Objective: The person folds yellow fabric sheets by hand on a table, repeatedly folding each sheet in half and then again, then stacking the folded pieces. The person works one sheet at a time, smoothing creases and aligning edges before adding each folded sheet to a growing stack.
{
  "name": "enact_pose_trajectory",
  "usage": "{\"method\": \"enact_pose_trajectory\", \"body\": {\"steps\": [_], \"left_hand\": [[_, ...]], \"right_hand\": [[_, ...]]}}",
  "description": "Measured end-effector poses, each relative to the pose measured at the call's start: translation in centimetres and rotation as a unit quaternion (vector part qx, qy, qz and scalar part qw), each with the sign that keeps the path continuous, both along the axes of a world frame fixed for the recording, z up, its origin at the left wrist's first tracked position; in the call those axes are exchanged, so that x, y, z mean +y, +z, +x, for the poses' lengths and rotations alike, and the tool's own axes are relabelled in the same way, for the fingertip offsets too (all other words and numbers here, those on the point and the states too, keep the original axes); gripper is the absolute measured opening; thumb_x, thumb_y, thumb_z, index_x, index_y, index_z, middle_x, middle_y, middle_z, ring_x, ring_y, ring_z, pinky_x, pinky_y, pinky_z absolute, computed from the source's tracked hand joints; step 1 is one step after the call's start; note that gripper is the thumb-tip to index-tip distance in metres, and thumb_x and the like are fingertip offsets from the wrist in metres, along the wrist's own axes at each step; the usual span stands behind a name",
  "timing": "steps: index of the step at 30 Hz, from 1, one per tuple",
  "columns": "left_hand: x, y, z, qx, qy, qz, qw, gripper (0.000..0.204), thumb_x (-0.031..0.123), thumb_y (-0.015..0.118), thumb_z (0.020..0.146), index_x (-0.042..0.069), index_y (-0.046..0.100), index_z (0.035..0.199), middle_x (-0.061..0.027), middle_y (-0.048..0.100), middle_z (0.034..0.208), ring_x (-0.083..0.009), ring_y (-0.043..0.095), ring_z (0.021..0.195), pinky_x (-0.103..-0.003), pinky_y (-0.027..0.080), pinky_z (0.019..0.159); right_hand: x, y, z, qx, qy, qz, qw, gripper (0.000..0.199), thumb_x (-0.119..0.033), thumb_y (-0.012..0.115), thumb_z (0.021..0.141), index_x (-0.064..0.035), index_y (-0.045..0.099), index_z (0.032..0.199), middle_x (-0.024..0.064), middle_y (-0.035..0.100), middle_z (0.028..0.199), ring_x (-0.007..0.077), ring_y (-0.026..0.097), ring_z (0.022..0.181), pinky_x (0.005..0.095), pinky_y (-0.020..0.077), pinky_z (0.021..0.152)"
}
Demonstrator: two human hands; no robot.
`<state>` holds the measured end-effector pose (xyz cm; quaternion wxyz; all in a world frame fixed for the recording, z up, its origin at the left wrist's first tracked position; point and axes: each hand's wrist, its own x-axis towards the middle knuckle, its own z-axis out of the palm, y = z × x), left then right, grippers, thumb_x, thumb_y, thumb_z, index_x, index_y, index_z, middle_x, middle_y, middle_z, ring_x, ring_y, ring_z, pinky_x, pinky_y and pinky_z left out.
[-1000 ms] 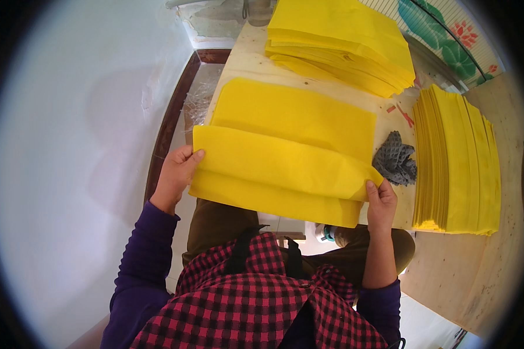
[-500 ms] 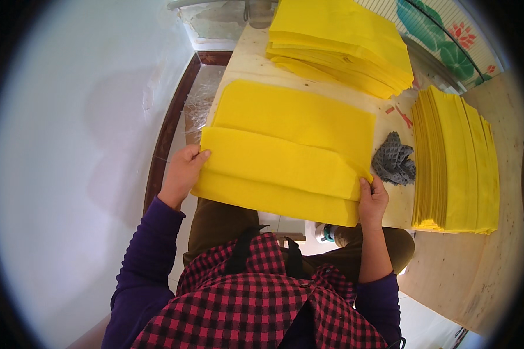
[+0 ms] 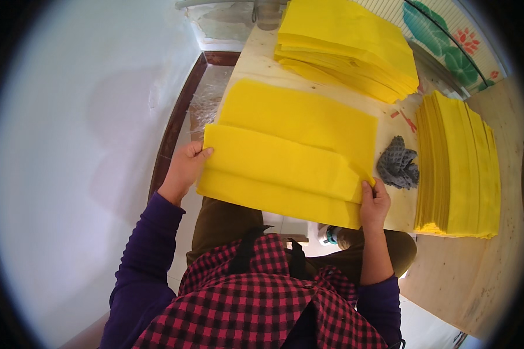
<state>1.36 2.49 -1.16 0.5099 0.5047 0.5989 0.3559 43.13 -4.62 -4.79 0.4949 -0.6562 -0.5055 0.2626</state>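
Nearby, grey cloth (image 3: 397,168) beside folded yellow sheet (image 3: 285,168).

One fisheye view, worn on the head. It looks steeply down, close over the wooden table (image 3: 262,70) and lap.

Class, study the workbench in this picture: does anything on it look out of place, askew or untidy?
A crumpled grey cloth lies between the folded yellow sheet and the neat stack of yellow sheets at right, the only rumpled thing there. The far stack is fanned unevenly at its near edge. Both hands, left and right, grip the sheet's ends.
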Motion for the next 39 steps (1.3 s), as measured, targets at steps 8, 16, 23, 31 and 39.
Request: {"method": "enact_pose_trajectory", "body": {"steps": [8, 16, 23, 31, 39], "left_hand": [[-1.2, -0.4, 0.3, -0.026, 0.046, -0.027, 0.998, 0.018, 0.013, 0.059, 0.093, -0.002, 0.060, 0.084, 0.0040, 0.056, 0.074, -0.0041, 0.047, 0.066, -0.022, 0.040, 0.061], [-1.8, -1.0, 0.8, -0.059, 0.066, 0.017, 0.996, 0.015, 0.013, 0.062, 0.091, -0.002, 0.062, 0.086, 0.0024, 0.060, 0.075, -0.0037, 0.050, 0.067, -0.022, 0.041, 0.061], [-1.9, -1.9, 0.7, -0.029, 0.074, 0.047, 0.996, 0.013, 0.013, 0.063, 0.092, -0.001, 0.064, 0.091, -0.0002, 0.064, 0.082, -0.0059, 0.057, 0.072, -0.021, 0.046, 0.068], [-1.8, -2.8, 1.4, 0.021, 0.109, 0.099, 0.989, 0.015, 0.013, 0.065, 0.088, -0.001, 0.063, 0.083, 0.0029, 0.058, 0.070, -0.0035, 0.050, 0.064, -0.022, 0.041, 0.057], [-1.8, -3.2, 1.1, 0.027, 0.109, 0.094, 0.989, 0.016, 0.013, 0.067, 0.086, -0.002, 0.062, 0.082, 0.0020, 0.057, 0.069, -0.0044, 0.050, 0.062, -0.023, 0.041, 0.057]], "right_hand": [[0.0, 1.3, 0.5, -0.049, 0.015, -0.037, 0.998, 0.015, -0.005, 0.062, 0.091, 0.0031, 0.062, 0.103, 0.0003, 0.062, 0.083, 0.0067, 0.052, 0.076, 0.0206, 0.0435, 0.069], [0.2, 1.0, 0.6, 0.024, 0.031, -0.019, 0.999, 0.016, -0.003, 0.060, 0.091, 0.0021, 0.059, 0.106, 0.0012, 0.062, 0.090, 0.0064, 0.054, 0.081, 0.0205, 0.0437, 0.072], [0.2, 0.2, 0.8, 0.106, 0.027, -0.010, 0.994, 0.028, -0.001, 0.062, 0.090, 0.0001, 0.053, 0.116, 0.0022, 0.063, 0.092, 0.0061, 0.057, 0.081, 0.0196, 0.0450, 0.072], [0.2, 0.5, 0.3, 0.032, -0.019, -0.023, 0.999, 0.034, -0.001, 0.069, 0.082, -0.0043, 0.056, 0.114, -0.0047, 0.053, 0.073, 0.0025, 0.043, 0.061, 0.0180, 0.0355, 0.056], [0.2, 1.1, -0.1, -0.042, -0.031, -0.033, 0.998, 0.037, 0.000, 0.070, 0.080, -0.0048, 0.056, 0.114, -0.0053, 0.044, 0.069, 0.0039, 0.038, 0.060, 0.0188, 0.0336, 0.054]]}}
